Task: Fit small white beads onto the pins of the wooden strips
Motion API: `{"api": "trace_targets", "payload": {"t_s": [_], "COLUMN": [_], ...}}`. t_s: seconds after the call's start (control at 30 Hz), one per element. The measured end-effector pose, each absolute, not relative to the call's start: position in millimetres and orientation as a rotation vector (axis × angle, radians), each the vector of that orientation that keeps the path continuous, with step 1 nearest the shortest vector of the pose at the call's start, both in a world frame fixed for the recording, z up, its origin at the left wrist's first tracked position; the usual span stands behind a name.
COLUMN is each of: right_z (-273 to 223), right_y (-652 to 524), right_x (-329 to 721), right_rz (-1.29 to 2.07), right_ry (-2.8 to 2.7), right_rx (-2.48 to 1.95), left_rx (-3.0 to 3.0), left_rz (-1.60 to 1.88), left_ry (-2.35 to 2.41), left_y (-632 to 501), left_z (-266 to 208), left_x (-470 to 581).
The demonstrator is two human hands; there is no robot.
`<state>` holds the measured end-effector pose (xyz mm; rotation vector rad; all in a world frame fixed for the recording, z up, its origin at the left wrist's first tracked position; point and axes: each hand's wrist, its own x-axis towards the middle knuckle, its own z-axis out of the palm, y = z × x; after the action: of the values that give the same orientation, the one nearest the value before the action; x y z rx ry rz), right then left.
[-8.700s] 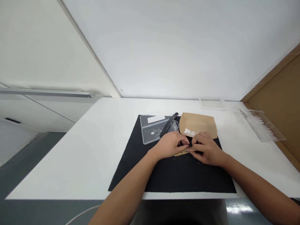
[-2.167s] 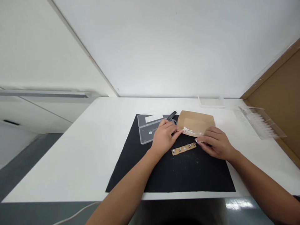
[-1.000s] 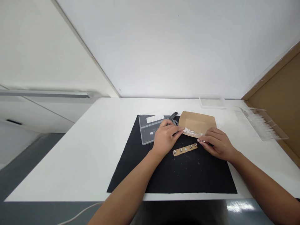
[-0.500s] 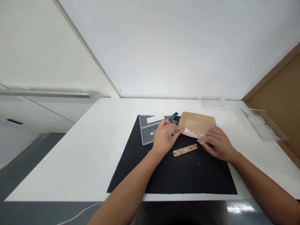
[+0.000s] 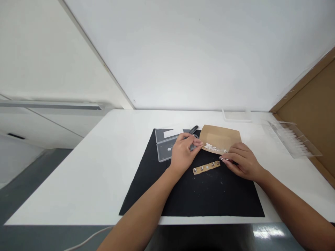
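My left hand (image 5: 184, 150) has its thumb and fingers pinched together at the left corner of a brown paper tray (image 5: 222, 136). Whatever lies between those fingertips is too small to make out. Along the near edge of the tray are small white pieces (image 5: 210, 146). Just right of a brown strip (image 5: 209, 167), my right hand (image 5: 242, 160) pinches a small shiny silvery piece (image 5: 224, 159). The strip lies flat and bears several round metallic pieces with white bits on them, and a white dot near its middle.
An open clear plastic case (image 5: 165, 150) and a black-handled tool (image 5: 194, 129) lie left of the tray on a black mat (image 5: 206, 198). A clear holder with rows of white pieces (image 5: 294, 139) stands at right. A clear tray (image 5: 237, 116) is by the wall.
My right fingertips have shifted very slightly left and down, and the silvery piece has turned a little. My left hand stays at the tray's corner.
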<state>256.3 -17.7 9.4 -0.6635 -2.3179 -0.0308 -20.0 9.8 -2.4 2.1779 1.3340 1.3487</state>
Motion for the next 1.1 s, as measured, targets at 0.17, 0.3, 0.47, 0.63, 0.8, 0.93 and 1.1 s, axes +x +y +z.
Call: {"api": "trace_targets", "payload": {"t_s": [0.17, 0.3, 0.47, 0.63, 0.8, 0.93, 1.1], "right_z": [9.8, 10.4, 11.5, 10.1, 8.7, 9.6, 9.5], "right_y": [-19.0, -18.8, -18.8, -19.3, -19.5, -19.8, -20.1], "right_x": [255.9, 255.5, 254.6, 255.0, 255.5, 254.8, 254.6], "right_rz": [-0.012, -0.006, -0.007, -0.010, 0.001, -0.003, -0.004], "right_ry": [-2.325, -2.331, -2.330, -2.332, -2.326, -2.328, -2.329], "right_rx": [-0.664, -0.653, -0.641, -0.662, -0.677, -0.676, -0.676], "left_rx": [2.117, 2.105, 2.063, 1.982, 1.921, 1.950, 1.991], "left_rz": [1.362, 1.351, 1.363, 1.395, 1.402, 1.372, 1.388], "left_ry": [1.377, 1.385, 1.367, 1.351, 1.393, 1.286, 1.259], "left_y": [8.0, 6.5, 6.5, 6.6, 6.3, 5.9, 4.9], "left_z": [2.0, 4.7, 4.4, 2.6, 2.5, 2.6, 2.1], "left_x": [-21.2, -20.6, -20.2, -18.5, -17.4, -16.7, -16.6]}}
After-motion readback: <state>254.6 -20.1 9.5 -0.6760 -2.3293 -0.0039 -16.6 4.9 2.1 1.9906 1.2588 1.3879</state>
